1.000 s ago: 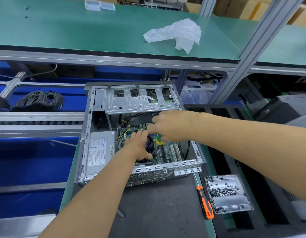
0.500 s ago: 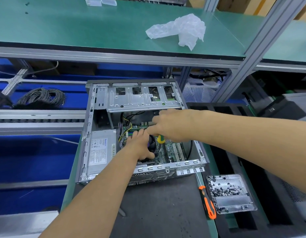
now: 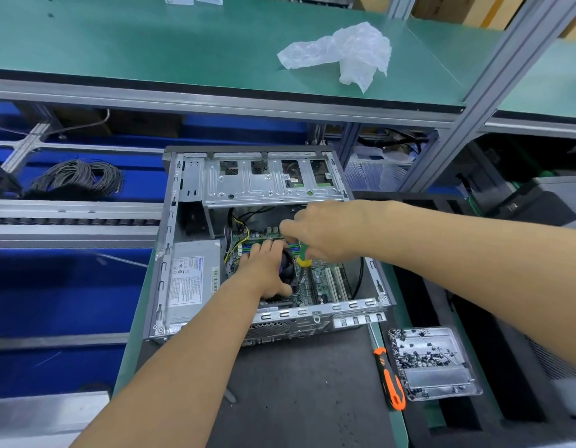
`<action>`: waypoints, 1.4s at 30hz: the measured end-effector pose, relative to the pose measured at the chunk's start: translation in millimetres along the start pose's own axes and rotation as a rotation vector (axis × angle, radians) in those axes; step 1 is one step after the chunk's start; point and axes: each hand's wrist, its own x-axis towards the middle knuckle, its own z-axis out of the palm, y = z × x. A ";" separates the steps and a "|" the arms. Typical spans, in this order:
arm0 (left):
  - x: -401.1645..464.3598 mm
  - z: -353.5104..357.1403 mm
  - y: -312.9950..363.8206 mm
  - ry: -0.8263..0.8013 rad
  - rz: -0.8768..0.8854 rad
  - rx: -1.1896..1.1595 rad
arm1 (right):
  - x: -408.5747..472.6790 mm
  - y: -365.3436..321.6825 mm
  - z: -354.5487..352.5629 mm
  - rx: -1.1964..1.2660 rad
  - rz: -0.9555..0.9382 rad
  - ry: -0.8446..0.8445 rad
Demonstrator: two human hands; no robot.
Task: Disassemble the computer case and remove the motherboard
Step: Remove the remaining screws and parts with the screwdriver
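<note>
Centrally, the open case [image 3: 267, 247] lies on its side on the dark mat [image 3: 299, 392], with the motherboard [image 3: 325, 282] inside it. Left hand [image 3: 267, 270] rests over the fan [image 3: 288, 270], fingers flat — clasping nothing. Right hand [image 3: 328, 231] grasps a green-and-yellow screwdriver [image 3: 303, 255], tip down over the board. Beside the case lie an orange screwdriver [image 3: 390, 379] and a screw tray [image 3: 432, 363].

Case [image 3: 267, 176] on tabletop [image 3: 296, 399]; motherboard [image 3: 325, 282] inside, power supply [image 3: 191, 279] left; screwdriver [image 3: 390, 379], screw tray [image 3: 441, 379] right of case.
</note>
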 end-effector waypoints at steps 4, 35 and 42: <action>1.6 1.9 -0.9 0.023 0.007 -0.016 | -3.8 6.0 5.2 0.221 0.227 0.049; 0.3 -0.7 0.3 -0.001 -0.003 -0.004 | -5.6 0.0 10.6 -0.050 0.172 0.016; -0.7 0.5 -0.4 0.004 0.002 0.011 | -6.4 -5.5 7.3 -0.008 0.030 0.156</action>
